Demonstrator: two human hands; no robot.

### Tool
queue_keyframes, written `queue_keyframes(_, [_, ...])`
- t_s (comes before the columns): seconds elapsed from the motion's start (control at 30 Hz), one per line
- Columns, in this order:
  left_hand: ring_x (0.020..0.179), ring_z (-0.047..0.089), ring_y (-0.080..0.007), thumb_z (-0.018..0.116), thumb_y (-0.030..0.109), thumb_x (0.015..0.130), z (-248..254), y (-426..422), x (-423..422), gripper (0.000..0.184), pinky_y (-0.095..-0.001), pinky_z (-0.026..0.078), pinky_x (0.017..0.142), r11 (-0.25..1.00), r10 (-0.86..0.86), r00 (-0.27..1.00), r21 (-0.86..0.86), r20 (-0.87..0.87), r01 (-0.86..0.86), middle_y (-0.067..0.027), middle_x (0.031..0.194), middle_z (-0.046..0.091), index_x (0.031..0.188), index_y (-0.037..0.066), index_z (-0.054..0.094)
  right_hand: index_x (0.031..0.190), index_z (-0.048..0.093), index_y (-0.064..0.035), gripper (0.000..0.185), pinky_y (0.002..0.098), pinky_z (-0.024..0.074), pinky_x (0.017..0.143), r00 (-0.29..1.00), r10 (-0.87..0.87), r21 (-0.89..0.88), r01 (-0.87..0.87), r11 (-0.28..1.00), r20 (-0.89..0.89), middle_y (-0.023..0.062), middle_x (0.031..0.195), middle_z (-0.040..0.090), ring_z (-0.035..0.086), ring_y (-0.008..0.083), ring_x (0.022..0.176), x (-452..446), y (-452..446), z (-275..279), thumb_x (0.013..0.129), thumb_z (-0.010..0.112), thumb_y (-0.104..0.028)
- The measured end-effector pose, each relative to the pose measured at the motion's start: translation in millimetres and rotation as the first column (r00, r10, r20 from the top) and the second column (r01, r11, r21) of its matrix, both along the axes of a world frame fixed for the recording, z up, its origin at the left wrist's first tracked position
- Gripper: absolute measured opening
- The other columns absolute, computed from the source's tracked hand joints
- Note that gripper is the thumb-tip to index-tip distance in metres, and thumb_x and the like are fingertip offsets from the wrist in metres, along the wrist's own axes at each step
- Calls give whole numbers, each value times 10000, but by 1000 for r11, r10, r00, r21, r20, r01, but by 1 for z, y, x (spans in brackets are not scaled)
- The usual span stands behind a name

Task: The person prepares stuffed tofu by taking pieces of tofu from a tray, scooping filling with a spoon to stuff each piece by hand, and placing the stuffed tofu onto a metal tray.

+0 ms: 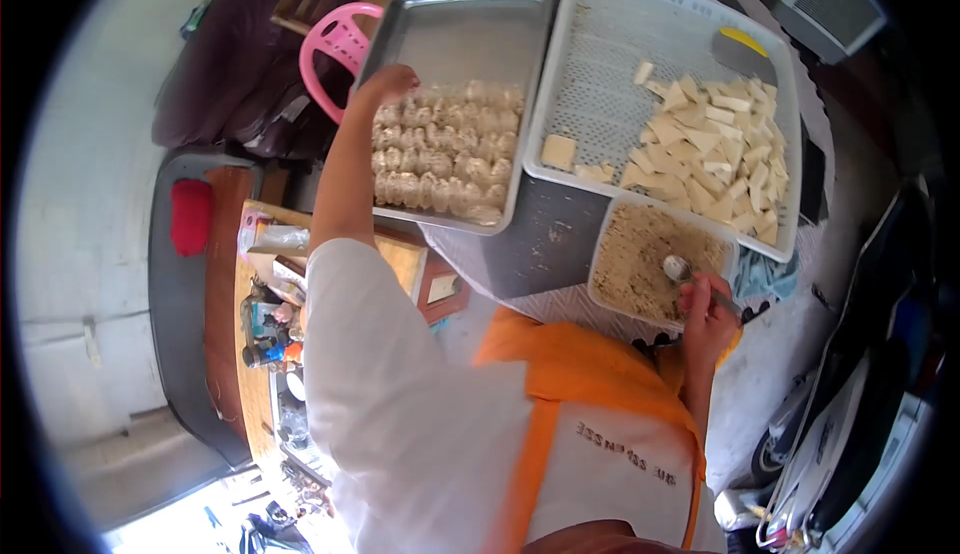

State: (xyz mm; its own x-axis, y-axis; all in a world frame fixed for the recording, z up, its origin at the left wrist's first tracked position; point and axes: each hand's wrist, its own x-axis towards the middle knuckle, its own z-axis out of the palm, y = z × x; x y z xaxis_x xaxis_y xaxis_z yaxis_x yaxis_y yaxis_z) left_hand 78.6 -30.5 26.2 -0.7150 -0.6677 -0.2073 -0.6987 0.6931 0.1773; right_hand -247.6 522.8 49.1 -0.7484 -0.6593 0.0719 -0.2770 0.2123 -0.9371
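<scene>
My right hand (708, 316) grips a metal spoon (677, 269), whose bowl is over a white plastic tub (598, 279) of crumbly brown filling (640, 254). My left hand (392, 82) reaches over the left side of a metal tray (470, 29), at the far row of pale, filled pieces (440, 159). Its fingers look closed and point down; what they hold, if anything, is hidden. The pieces stand in several close rows on the near part of the tray. Right of it, a white perforated plastic tray (600, 74) bears a heap of cut pale-yellow slabs (715, 144).
A scraper with a yellow handle (742, 46) lies in the perforated tray's far right corner. One square slab (559, 152) sits near its left edge. A pink plastic chair (340, 39) stands left of the metal tray. Bottles and packets crowd a wooden table (258, 354) at left.
</scene>
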Motion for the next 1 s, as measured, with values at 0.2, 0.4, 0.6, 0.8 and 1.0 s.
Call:
queue_keyframes(0.2, [986, 579, -346, 512, 189, 884, 28, 110, -125, 218, -421, 464, 835, 987, -122, 879, -149, -462, 59, -160, 1041, 628, 992, 46, 638, 891, 621, 35, 113, 204, 476, 512, 999, 6, -81, -3, 997, 42, 53, 696, 634, 570, 66, 569, -1, 0, -1, 904, 559, -59])
queue_keyframes(0.4, [983, 558, -337, 589, 207, 855, 17, 231, -251, 257, -406, 456, 842, 925, -308, 727, -14, -614, 380, -161, 1025, 605, 1029, 17, 602, 863, 631, 48, 123, 213, 493, 513, 1000, -14, -103, 15, 995, 18, 59, 700, 645, 616, 87, 588, 1, 1, -3, 897, 559, -47])
queue_keyframes(0.6, [1025, 524, -332, 693, 208, 749, 9, 273, -309, 304, -414, 455, 836, 946, -306, 808, -68, -503, 316, -139, 993, 564, 974, 33, 586, 859, 626, 49, 112, 217, 491, 509, 999, -5, -97, 2, 995, -32, 80, 690, 646, 623, 106, 574, 0, 2, -5, 889, 565, -40])
queue_keyframes(0.8, [982, 581, -295, 600, 169, 843, 1, 264, -286, 324, -385, 491, 841, 913, 145, 753, 381, -641, 148, -185, 1058, 576, 1096, -22, 534, 866, 624, 51, 113, 220, 491, 507, 999, -18, -87, 14, 996, -44, 83, 684, 640, 616, 102, 568, 1, 4, -1, 891, 562, -40])
queue_keyframes(1.0, [1033, 578, -271, 440, 60, 923, 25, 278, -232, 284, -369, 502, 928, 85, 906, 287, 799, -311, 596, -148, 1115, 576, 1173, -62, 493, 902, 614, 44, 121, 212, 489, 515, 989, 14, -175, 12, 985, 148, 71, 696, 638, 595, 91, 563, -3, 5, -2, 910, 541, -54])
